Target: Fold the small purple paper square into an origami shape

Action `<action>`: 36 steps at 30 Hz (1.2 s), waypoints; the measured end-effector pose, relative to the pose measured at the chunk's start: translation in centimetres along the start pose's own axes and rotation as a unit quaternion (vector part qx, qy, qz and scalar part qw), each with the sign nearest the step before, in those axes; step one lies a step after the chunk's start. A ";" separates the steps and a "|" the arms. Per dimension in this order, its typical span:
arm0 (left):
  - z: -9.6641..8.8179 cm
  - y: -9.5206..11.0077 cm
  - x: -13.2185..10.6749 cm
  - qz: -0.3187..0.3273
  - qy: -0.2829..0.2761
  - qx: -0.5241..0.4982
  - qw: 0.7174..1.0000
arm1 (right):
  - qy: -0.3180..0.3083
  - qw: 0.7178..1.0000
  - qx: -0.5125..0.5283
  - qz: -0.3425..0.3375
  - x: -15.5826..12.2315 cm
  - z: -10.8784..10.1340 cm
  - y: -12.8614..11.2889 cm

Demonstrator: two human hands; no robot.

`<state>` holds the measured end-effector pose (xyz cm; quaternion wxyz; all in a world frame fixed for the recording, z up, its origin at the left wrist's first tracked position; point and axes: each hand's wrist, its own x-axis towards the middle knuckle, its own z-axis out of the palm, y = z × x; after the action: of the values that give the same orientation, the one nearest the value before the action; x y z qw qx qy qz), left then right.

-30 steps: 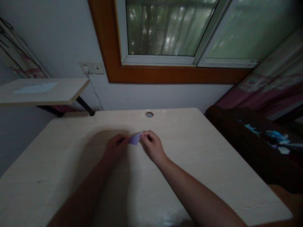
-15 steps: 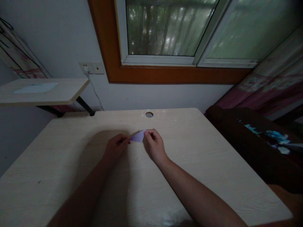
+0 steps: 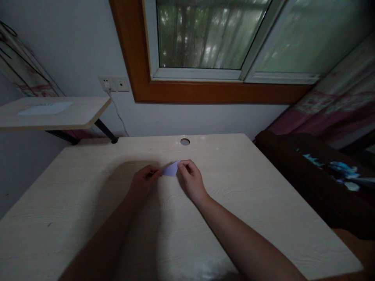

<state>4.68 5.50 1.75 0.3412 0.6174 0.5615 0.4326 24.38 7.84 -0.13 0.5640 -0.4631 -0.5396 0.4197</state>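
A small piece of purple paper (image 3: 170,169) is stretched between my two hands, just above or on the pale wooden desk (image 3: 187,230); I cannot tell which. Its visible part narrows toward the left. My left hand (image 3: 144,179) pinches that narrow end between thumb and fingers. On the other side, my right hand (image 3: 191,176) grips the wider end, with the thumb on the near face. Both hands cover the ends of the paper. Beyond them, a round cable hole (image 3: 185,142) lies near the desk's back edge.
At the left, a raised shelf (image 3: 96,111) on black legs bears a white sheet (image 3: 45,108). A cable runs down from the wall socket (image 3: 113,83). Behind the desk is a window with a wooden frame (image 3: 211,92). A dark piece of furniture (image 3: 293,171) stands at the right.
Almost nothing differs. The left hand and the paper's narrow end have shifted very slightly to the right; both hands keep their pinch.
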 end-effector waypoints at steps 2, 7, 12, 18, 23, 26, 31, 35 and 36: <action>0.0 0.1 0.0 0.003 -0.002 0.012 1.000 | -0.017 1.000 -0.008 0.000 -0.1 0.0 -0.2; 0.1 0.0 0.0 0.001 0.007 0.023 1.000 | -0.047 0.998 0.025 0.017 -0.3 0.2 -0.5; 0.0 -0.3 0.0 -0.006 0.037 0.018 0.999 | -0.060 0.996 0.068 0.020 -0.4 0.4 -0.4; -0.1 -0.2 0.1 -0.015 0.052 -0.001 0.999 | -0.071 0.995 0.064 0.018 -0.3 0.5 -0.4; -0.2 -0.2 0.1 -0.031 0.061 -0.007 0.998 | -0.080 0.995 0.063 0.016 -0.3 0.4 -0.3; -0.2 -0.4 0.1 -0.033 0.067 -0.006 0.997 | -0.085 0.993 0.075 0.017 -0.4 0.4 -0.1; 0.0 -0.5 0.1 -0.029 0.063 -0.006 0.998 | -0.110 0.989 0.095 0.010 -0.4 0.6 0.4; 0.0 -0.6 0.1 -0.012 0.051 0.004 0.999 | -0.121 0.988 0.094 0.011 -0.3 0.7 0.8; 0.0 -0.6 0.1 -0.007 0.047 0.008 0.999 | -0.119 0.989 0.091 0.010 -0.3 0.7 0.9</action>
<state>4.47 5.72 1.22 0.3127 0.5955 0.5842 0.4543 23.73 7.77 -1.05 0.5313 -0.3618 -0.5581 0.5247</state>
